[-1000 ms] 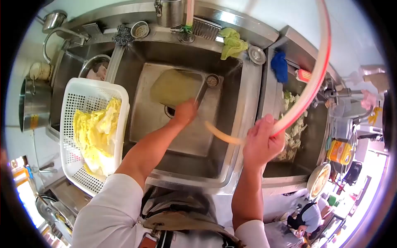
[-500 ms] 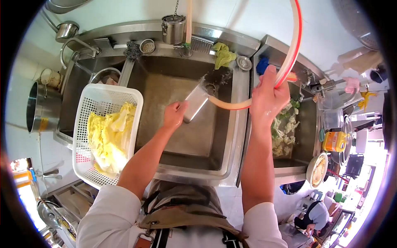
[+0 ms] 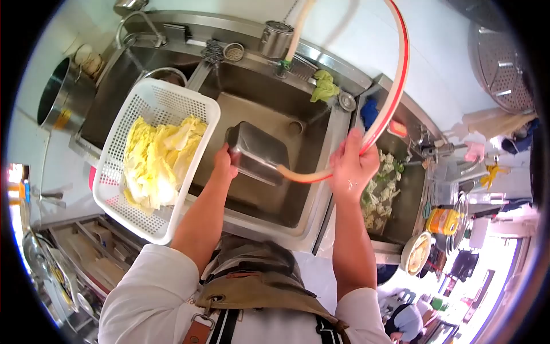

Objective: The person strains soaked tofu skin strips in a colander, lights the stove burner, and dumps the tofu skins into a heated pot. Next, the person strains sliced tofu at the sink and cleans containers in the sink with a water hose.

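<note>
My left hand (image 3: 225, 163) grips the near-left edge of a rectangular metal pan (image 3: 260, 150), tilted above the middle sink basin (image 3: 246, 207). In my right hand (image 3: 354, 164), raised over the divider at the basin's right, is a clear hose (image 3: 395, 94) with a red stripe. The hose loops up behind the hand, and its free end meets the right side of the pan. A white perforated basket (image 3: 203, 106) of yellow leaves (image 3: 154, 160) sits to the left of my left hand.
The right basin (image 3: 404, 212) holds pale florets (image 3: 381, 192). A green cloth (image 3: 325, 87), a metal strainer (image 3: 234, 52) and a lidded pot (image 3: 276, 39) line the back ledge. A bowl (image 3: 416, 253) sits at the right front edge. A person (image 3: 405, 322) is farther off, lower right.
The pan has turned in my left hand and now shows a broader face. The view has shifted and rotated. The hose stays in my right hand.
</note>
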Tool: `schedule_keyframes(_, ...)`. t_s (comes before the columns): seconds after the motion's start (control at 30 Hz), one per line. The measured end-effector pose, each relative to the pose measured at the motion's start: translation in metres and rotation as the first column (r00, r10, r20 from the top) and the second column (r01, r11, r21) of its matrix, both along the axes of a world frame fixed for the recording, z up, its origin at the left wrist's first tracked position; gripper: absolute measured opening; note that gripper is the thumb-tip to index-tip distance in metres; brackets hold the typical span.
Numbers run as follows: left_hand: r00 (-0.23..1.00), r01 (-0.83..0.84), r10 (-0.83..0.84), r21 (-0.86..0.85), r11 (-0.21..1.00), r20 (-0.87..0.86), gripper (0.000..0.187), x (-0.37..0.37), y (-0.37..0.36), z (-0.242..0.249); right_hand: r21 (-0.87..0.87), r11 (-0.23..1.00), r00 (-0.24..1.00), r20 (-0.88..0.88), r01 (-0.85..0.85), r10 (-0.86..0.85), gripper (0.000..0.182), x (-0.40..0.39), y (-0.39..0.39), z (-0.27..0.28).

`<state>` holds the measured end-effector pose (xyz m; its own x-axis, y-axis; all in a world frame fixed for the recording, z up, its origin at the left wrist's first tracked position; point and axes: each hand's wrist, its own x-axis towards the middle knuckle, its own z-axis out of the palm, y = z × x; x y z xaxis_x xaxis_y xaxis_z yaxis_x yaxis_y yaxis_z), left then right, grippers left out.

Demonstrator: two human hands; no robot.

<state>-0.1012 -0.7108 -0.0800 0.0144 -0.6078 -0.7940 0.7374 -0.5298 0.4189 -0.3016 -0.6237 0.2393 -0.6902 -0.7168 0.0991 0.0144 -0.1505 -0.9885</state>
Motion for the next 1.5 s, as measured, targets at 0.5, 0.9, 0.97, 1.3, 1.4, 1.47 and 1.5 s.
schedule_keyframes(0.5, 0.601, 0.775, -0.563, -0.241, 0.584, 0.567, 0.03, -0.026, 0.032, 0.081, -0.114, 0.979, 0.981, 0.071, -0.171, 0.18, 0.029, -0.028, -0.012, 0.024)
schedule_keyframes(0.9, -0.411, 0.907, 0.22, 0.42, 0.006, 0.885, 0.008, -0.019, 0.08, 0.056, -0.13, 0.94, 0.938, 0.108, -0.315, 0.329, 0.034, 0.007, 0.006, -0.001)
schedule_keyframes(0.97, -0.234, 0.966, 0.377, 0.258, -0.016, 0.896, 0.006, 0.0, 0.095, 0.062, -0.179, 0.935, 0.939, 0.101, -0.307, 0.328, 0.035, 0.018, 0.0, -0.003)
schedule_keyframes(1.3, -0.005, 0.999, 0.47, 0.027, -0.04, 0.883, 0.01, 0.02, 0.113, 0.053, -0.288, 0.929, 0.958, 0.098, -0.233, 0.271, 0.036, 0.042, -0.063, 0.006)
schedule_keyframes(1.4, 0.014, 0.996, 0.518, 0.033, -0.082, 0.855, 0.01, 0.024, 0.108, 0.05, -0.296, 0.921, 0.934, 0.172, -0.254, 0.313, 0.036, 0.053, -0.062, 0.009)
schedule_keyframes(1.47, -0.025, 0.995, 0.554, 0.073, -0.063, 0.832, 0.01, 0.025, 0.106, 0.05, -0.289, 0.917, 0.919, 0.201, -0.275, 0.338, 0.035, 0.058, -0.055, 0.012)
schedule_keyframes(1.5, -0.044, 0.994, 0.571, 0.091, -0.055, 0.82, 0.01, 0.025, 0.106, 0.051, -0.284, 0.916, 0.912, 0.214, -0.284, 0.35, 0.035, 0.06, -0.05, 0.014)
